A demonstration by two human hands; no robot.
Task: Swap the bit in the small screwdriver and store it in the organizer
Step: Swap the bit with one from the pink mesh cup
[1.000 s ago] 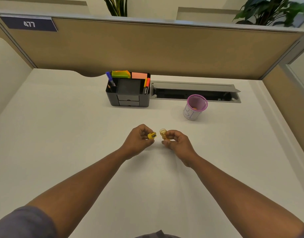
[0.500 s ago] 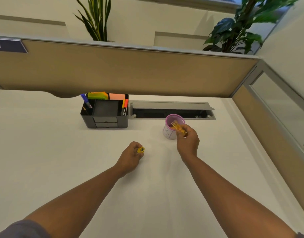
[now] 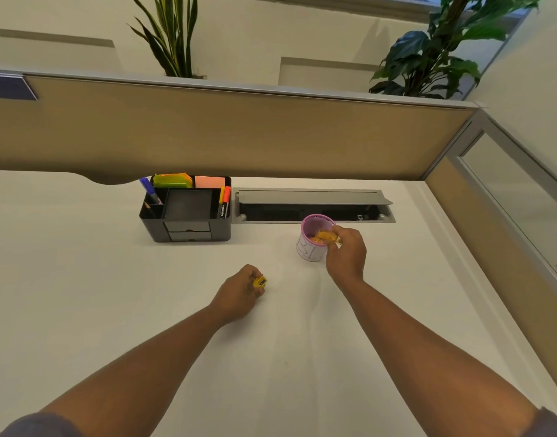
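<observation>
My left hand (image 3: pixel 241 293) rests on the white desk, closed around a small yellow screwdriver piece (image 3: pixel 260 282) whose end pokes out by the fingers. My right hand (image 3: pixel 346 252) is at the rim of a pink mesh cup (image 3: pixel 311 247) and holds a translucent orange piece (image 3: pixel 326 236) over the cup's opening. The black desk organizer (image 3: pixel 187 216) stands behind and to the left, with an open square compartment in its middle and two small drawers at the front.
The organizer holds a blue pen (image 3: pixel 149 190), sticky notes (image 3: pixel 189 181) and markers (image 3: pixel 225 201). An open cable tray (image 3: pixel 313 205) runs along the back of the desk. A tan partition (image 3: pixel 239 134) closes the back and right side, with plants behind.
My hands were together at mid-desk. My right hand has carried the orange piece away to the pink cup and lowered it to the rim. My left hand stayed on the desk with the yellow piece.
</observation>
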